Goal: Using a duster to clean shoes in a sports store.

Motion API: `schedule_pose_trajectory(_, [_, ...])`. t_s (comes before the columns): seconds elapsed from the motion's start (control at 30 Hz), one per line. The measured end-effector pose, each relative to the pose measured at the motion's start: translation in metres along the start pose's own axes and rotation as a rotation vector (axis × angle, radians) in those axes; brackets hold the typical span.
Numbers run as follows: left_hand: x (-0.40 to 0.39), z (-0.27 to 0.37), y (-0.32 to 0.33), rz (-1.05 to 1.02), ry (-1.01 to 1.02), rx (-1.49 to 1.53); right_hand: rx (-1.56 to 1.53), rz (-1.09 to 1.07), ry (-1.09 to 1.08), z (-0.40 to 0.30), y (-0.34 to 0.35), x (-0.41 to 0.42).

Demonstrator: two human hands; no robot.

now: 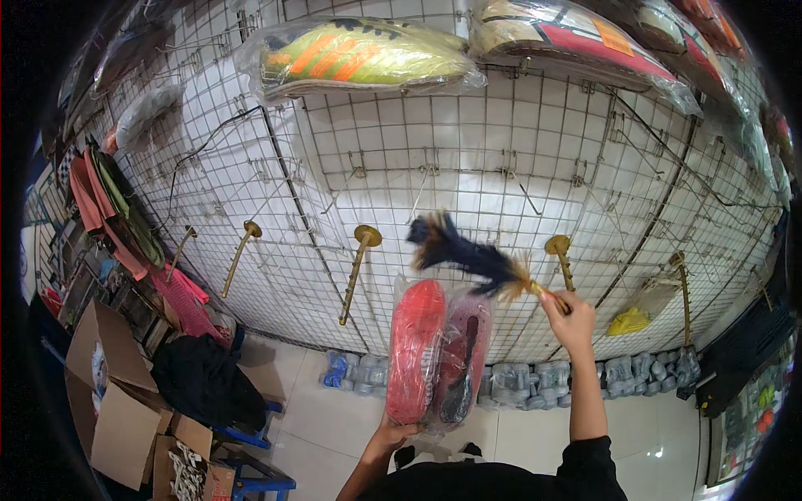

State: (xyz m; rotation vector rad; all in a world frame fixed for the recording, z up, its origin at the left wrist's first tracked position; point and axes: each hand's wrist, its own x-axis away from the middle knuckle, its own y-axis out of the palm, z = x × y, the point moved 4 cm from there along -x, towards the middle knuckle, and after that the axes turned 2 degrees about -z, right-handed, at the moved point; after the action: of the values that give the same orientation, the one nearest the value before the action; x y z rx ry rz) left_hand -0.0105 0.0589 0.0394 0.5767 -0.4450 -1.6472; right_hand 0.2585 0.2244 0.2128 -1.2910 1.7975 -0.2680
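Note:
My left hand (399, 431) grips the lower end of a pair of shoes in clear plastic wrap. One is turned to show its red sole (416, 351); the other, a pink shoe (463, 357), shows its dark opening. My right hand (569, 319) is closed around the handle of a feather duster (463, 253), whose dark blue and tan feathers point up and left. The feathers are blurred and hang just above the shoe tops, and I cannot tell whether they touch the wrap.
A wire grid wall (438, 138) with hooks and brass-coloured arms (356, 275) stands ahead. Above hang wrapped shoes (369, 56). Wrapped dumbbells (542, 382) line the wall's foot. Cardboard boxes (125, 432), a black cloth (207, 379) and blue stools (260, 485) stand at left; a glass case (755, 419) at right.

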Motion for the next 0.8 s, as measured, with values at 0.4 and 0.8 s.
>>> schedule_pose_trajectory(0.4, [-0.003,-0.018,-0.001,0.064,-0.073,0.065,-0.080,-0.366,-0.208,0.008,0.019,0.013])
schedule_pose_trajectory(0.8, [0.013,-0.031,0.009,0.136,-0.124,0.182,-0.010,-0.065,-0.132,0.041,0.091,-0.092])
